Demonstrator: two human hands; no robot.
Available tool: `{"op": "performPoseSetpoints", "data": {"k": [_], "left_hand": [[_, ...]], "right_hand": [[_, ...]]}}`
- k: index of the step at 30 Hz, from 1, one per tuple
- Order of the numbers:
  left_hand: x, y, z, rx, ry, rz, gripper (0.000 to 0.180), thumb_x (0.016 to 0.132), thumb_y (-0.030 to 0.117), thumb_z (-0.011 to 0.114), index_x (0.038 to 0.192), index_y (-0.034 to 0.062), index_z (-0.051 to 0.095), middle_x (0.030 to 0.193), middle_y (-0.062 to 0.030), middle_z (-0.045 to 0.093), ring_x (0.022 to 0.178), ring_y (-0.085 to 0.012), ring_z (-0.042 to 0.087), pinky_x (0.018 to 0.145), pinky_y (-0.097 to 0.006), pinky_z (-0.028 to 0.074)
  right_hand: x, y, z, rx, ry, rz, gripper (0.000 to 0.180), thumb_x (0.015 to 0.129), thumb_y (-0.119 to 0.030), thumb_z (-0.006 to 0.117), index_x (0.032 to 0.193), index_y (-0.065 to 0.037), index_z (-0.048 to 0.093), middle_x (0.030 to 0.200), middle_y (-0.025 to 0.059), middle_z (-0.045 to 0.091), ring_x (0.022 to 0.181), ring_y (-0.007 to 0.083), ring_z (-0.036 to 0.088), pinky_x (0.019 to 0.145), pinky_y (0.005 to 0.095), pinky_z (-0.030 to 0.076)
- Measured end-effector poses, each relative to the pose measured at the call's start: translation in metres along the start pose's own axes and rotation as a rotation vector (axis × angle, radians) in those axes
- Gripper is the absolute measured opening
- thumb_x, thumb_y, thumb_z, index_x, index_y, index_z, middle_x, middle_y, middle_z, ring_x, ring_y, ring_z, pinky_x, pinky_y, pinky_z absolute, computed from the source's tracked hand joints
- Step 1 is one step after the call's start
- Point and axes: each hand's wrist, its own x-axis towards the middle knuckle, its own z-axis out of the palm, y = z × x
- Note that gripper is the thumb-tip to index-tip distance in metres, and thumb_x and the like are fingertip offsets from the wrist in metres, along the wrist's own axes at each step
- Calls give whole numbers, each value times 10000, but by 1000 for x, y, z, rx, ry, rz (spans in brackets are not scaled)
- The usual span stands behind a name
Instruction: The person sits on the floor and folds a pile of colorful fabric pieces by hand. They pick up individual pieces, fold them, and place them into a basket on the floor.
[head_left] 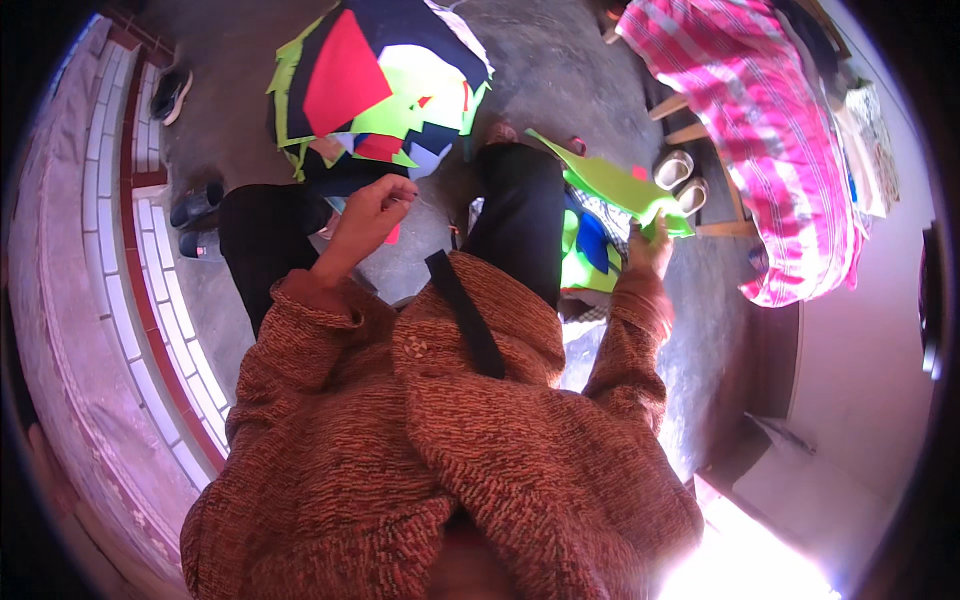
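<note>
My right hand [652, 250] is closed on the edge of a lime-green fabric piece [610, 185], which stretches from it toward my right knee. Beneath that piece, beside my right leg, lie more scraps, among them a blue fabric scrap [594, 240]. My left hand [372, 218] is raised above my left knee with its fingers curled together; a small dark spot shows at the fingertips, too small to name. Across my lap rests a narrow black strip [468, 318]. Ahead of my left hand stands a large heap of cut fabric pieces [425, 60] in lime green, navy and red.
A pink checked cloth [745, 130] drapes over wooden furniture at the right, with pale clogs [680, 182] on the floor beside it. Dark slippers [197, 205] and a dark shoe [172, 95] lie at the left, near a white-tiled ledge [125, 310].
</note>
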Motion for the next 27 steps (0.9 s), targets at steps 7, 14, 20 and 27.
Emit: {"op": "performPoseSetpoints", "data": {"k": [7,14,20,27], "left_hand": [[0,0,4,-18,-59,-93,195,842,58,584,1029,2,576,930,-57,622,846,-113,577,750,-249,465],[1,-5,3,31,-145,-123,208,874,42,541,1077,-2,544,983,-25,584,921,-91,551,804,-233,446],[1,-6,4,21,-153,-136,208,876,48,541,1078,0,544,985,-25,582,914,-91,550,796,-234,446],[0,-1,3,54,-174,-194,210,883,63,539,1085,9,547,981,-25,578,914,-93,541,795,-236,441]], "right_hand": [[-48,76,-155,19,526,382,306,862,-39,590,1158,-47,512,1110,139,561,990,344,559,737,476,551],[-101,127,-198,140,667,585,244,885,-27,516,1128,-5,525,1104,189,571,1005,381,561,759,524,550],[-94,117,-174,216,526,564,280,903,-41,511,1176,11,479,1126,214,547,1032,401,541,748,488,563],[-48,71,-89,216,255,344,179,865,-46,603,1041,-29,573,1011,120,603,963,287,589,827,505,526]]}}
